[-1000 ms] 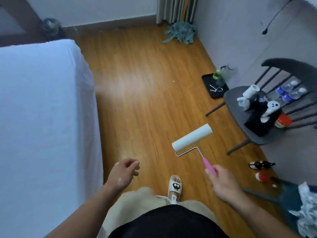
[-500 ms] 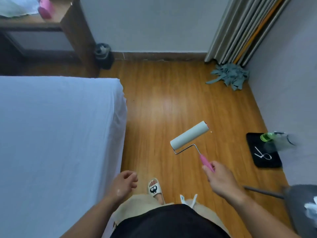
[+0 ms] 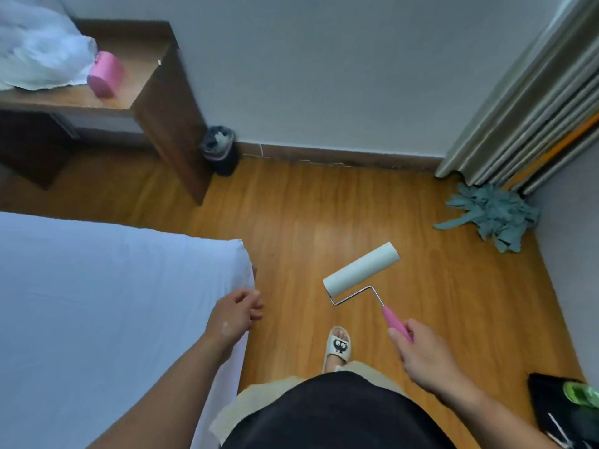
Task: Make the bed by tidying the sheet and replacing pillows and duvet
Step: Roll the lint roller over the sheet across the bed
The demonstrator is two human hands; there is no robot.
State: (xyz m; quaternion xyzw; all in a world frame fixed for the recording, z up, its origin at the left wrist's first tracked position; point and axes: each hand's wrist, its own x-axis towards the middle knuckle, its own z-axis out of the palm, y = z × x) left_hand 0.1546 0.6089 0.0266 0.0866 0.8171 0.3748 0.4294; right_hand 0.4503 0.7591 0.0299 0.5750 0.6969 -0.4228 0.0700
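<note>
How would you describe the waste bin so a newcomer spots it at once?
Start at the wooden desk in the upper left. The waste bin stands on the floor beside the desk's side panel, by the wall. It alone is small, dark and round.

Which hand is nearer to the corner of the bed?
Left. The left hand is at the edge of the bed, near its corner; the right hand holds the roller over the floor, farther right.
</note>
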